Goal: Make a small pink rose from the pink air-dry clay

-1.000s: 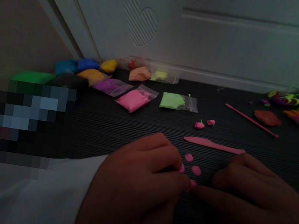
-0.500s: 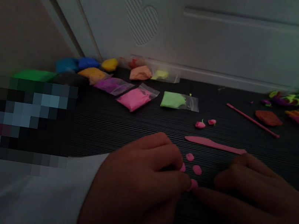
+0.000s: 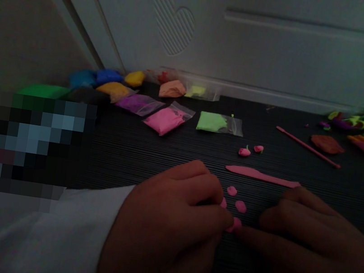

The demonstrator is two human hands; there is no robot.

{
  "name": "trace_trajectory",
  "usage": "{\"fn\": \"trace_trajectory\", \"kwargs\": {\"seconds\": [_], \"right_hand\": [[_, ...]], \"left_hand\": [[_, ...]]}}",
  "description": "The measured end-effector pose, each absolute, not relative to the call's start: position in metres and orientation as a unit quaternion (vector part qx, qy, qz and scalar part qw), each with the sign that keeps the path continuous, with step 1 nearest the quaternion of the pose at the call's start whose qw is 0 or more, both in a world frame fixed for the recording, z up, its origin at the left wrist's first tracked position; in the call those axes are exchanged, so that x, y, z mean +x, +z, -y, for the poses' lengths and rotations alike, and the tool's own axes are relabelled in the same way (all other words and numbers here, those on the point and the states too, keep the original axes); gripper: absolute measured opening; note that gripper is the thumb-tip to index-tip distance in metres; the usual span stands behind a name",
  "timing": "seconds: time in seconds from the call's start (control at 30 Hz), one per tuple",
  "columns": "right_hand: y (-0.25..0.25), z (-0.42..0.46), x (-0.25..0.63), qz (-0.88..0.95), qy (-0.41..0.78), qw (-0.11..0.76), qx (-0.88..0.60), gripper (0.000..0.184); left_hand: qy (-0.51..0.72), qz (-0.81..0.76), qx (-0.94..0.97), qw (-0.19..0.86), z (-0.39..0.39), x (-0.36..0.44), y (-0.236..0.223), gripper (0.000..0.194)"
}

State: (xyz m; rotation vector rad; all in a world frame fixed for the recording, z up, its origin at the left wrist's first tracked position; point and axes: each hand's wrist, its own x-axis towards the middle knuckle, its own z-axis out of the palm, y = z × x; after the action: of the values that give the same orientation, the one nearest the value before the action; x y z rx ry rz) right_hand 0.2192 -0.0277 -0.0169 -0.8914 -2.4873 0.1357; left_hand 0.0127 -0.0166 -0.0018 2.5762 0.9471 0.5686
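Left hand (image 3: 168, 230), white sleeve: fingers curled, one fingertip on a small flat pink piece (image 3: 234, 225); whether it pinches the piece, cannot tell.

Right hand (image 3: 315, 254): index finger extended, its tip touching the same piece from the right; other fingers bent; any grip, cannot tell.

Small flat pink piece: on the dark ridged surface (image 3: 166, 150), between both hands' fingertips.

Pink discs, three: one (image 3: 240, 206) just beyond the piece, one (image 3: 231, 191) farther back, one (image 3: 223, 202) partly hidden by the left hand.

Pink knife (image 3: 258, 175): lying flat behind the discs, handle end at the right hand.

Pink buds, two (image 3: 244, 152) (image 3: 258, 149), with green bits: behind the knife.

Pink rod (image 3: 307, 146): lying aslant, near a reddish-brown lump (image 3: 327, 143).

Bags, clear, beyond the left hand: light green (image 3: 212, 122), pink (image 3: 163, 121), purple (image 3: 135, 103).
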Motion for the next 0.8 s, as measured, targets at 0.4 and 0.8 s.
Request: {"fn": "trace_trajectory", "kwargs": {"seconds": [0.4,0.8], "right_hand": [[-0.0172,0.0314,0.2219,0.906,0.07,0.246,-0.338,0.025],[-0.015,0.0306,0.2201,0.897,0.066,0.251,-0.357,0.022]], "left_hand": [[0.199,-0.331,0.907,0.17,0.0169,0.011,-0.0009,0.015],[0.185,-0.328,0.914,0.148,0.0177,0.0125,0.0001,0.014]]}}
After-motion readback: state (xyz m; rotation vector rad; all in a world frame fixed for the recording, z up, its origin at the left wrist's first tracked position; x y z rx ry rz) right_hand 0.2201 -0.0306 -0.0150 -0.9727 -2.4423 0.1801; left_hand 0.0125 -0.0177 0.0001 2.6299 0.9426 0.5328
